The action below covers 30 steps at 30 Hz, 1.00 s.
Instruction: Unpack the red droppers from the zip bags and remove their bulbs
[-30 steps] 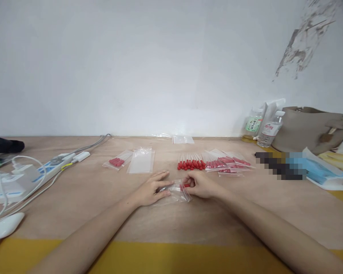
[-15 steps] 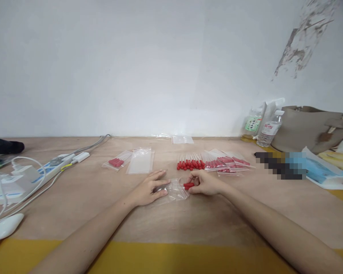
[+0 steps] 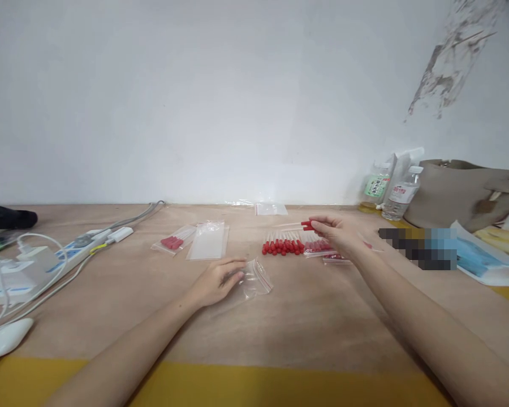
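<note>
**Over the dropper row, a pinch of red bulbs**

Above the loose row of red-bulbed droppers point(image 3: 282, 246), the right hand point(image 3: 336, 233) is pinching two droppers point(image 3: 302, 225) between fingertips. Nearer, the left hand point(image 3: 218, 280) is pressing flat on a clear zip bag point(image 3: 257, 277) lying on the wooden table point(image 3: 305, 316). Filled bags point(image 3: 173, 239) are sitting beyond.
</note>
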Motion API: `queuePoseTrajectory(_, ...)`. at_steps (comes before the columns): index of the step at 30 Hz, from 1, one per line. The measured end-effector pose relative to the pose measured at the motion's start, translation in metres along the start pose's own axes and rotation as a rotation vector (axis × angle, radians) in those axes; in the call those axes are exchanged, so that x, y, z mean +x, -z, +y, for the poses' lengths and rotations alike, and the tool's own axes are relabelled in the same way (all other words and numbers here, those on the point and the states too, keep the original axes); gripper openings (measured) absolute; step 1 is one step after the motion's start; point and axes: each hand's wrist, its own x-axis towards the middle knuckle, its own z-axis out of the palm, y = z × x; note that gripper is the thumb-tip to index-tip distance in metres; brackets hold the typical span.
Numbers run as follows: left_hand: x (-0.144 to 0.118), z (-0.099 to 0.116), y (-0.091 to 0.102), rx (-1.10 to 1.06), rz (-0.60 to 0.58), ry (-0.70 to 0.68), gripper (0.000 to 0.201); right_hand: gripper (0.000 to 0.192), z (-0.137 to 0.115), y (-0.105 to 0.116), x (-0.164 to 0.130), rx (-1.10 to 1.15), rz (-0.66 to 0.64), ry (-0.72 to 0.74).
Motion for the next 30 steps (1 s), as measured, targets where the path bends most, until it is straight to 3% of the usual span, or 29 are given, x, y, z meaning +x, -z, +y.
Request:
queuePoseTrajectory(5,0.002,0.007,-0.007,-0.008,-0.297,-0.086,0.042,0.026,0.022,-0.011,0.002,-0.321,0.188,0.365)
queuePoseTrajectory(8,0.002,0.011,-0.007,0.06,-0.463,-0.133,0.046,0.02,0.038,-0.018,0.001,-0.631,0.134,0.567)
queuePoseTrajectory(10,0.001,0.013,-0.006,0.099,-0.503,-0.133,0.046,0.021,0.046,-0.021,0.0,-0.76,0.052,0.684)
queuePoseTrajectory(13,0.0,0.016,-0.008,0.088,-0.479,-0.084,0.045,0.024,0.052,-0.023,0.0,-0.87,-0.06,0.752)
queuePoseTrajectory(16,-0.001,0.015,-0.01,-0.009,-0.351,0.02,0.043,0.023,0.051,-0.024,-0.002,-0.914,-0.129,0.748)
queuePoseTrajectory(20,0.002,0.004,-0.008,-0.124,-0.058,0.23,0.031,0.022,0.045,-0.03,-0.013,-0.898,-0.031,0.742)
queuePoseTrajectory(22,0.003,-0.003,-0.006,-0.097,0.012,0.315,0.022,0.02,0.044,-0.037,-0.022,-0.871,0.03,0.745)
queuePoseTrajectory(24,0.002,-0.008,-0.005,-0.093,0.0,0.379,0.022,0.019,0.044,-0.047,-0.033,-0.848,0.023,0.764)
queuePoseTrajectory(28,-0.003,-0.013,-0.005,-0.303,-0.132,0.487,0.032,0.017,0.044,-0.067,-0.053,-0.86,-0.141,0.816)
queuePoseTrajectory(30,-0.003,-0.019,-0.003,-0.358,-0.091,0.482,0.034,0.017,0.043,-0.072,-0.057,-0.871,-0.197,0.827)
